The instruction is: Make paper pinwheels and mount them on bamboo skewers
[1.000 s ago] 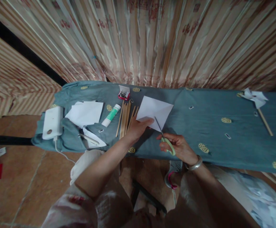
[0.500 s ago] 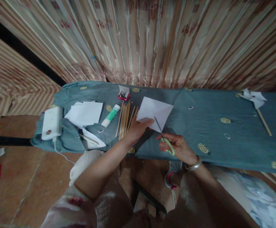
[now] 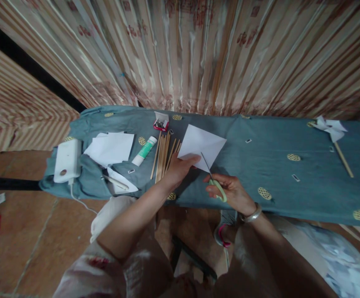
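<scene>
Dim light falls on striped curtains (image 3: 192,58) behind the cloth-covered table (image 3: 279,182) and brown-tiled floor (image 3: 21,231).

The scene is dim and low in contrast, with the white sheet (image 3: 206,142) among its brightest spots. A soft shadow falls on the surface (image 3: 279,182) beside the left hand (image 3: 180,169), and the floor (image 3: 184,221) beneath is gloomy. Pale streaks run down the curtain (image 3: 195,62), which darkens toward the upper right corner. The bracelet (image 3: 252,214) glints. Wide-angle stretching fans the stripes outward; fine detail looks soft.
</scene>
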`<state>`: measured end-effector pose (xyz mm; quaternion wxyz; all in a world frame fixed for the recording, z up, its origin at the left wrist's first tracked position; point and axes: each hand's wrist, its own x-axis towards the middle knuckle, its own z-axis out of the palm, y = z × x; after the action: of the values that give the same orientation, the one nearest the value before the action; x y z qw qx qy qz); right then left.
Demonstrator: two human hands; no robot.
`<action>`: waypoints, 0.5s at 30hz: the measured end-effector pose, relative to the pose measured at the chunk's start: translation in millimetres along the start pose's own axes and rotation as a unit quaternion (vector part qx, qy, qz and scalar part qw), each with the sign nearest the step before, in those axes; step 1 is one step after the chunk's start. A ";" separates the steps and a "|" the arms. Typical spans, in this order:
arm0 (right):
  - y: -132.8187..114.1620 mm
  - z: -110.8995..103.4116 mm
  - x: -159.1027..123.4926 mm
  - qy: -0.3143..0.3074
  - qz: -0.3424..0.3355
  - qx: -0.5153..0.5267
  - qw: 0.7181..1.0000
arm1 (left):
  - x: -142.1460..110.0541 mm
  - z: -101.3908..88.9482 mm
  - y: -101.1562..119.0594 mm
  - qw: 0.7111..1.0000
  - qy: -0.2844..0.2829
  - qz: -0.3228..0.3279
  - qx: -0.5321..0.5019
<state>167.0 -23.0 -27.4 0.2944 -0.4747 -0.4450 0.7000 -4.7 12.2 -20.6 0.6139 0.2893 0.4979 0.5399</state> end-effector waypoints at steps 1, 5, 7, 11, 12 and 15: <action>-0.2 0.2 0.1 -0.002 0.005 -0.001 1.000 | 0.4 -0.4 -0.1 1.000 -0.001 0.001 -0.001; -3.4 -1.5 -1.8 -0.037 0.012 -0.039 0.998 | 6.0 -3.9 1.8 1.000 0.003 0.008 0.009; -5.4 -6.4 -4.1 -0.062 0.000 -0.070 0.996 | 10.5 -7.5 4.4 1.000 0.017 0.012 0.009; -10.2 -28.4 -9.5 -0.102 0.006 -0.105 0.989 | 18.0 -15.6 11.1 0.999 0.035 0.029 -0.005; -11.6 -35.4 -10.4 -0.107 0.016 -0.105 0.989 | 19.0 -17.0 12.1 0.999 0.036 0.038 -0.005; -16.4 -53.6 -10.1 -0.004 -0.032 -0.097 0.995 | 19.1 -18.1 10.5 0.997 0.032 0.066 0.017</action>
<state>220.3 -6.0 -16.8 0.2676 -0.4834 -0.5272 0.6456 -26.8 29.7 -23.1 0.5556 0.3149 0.5061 0.5797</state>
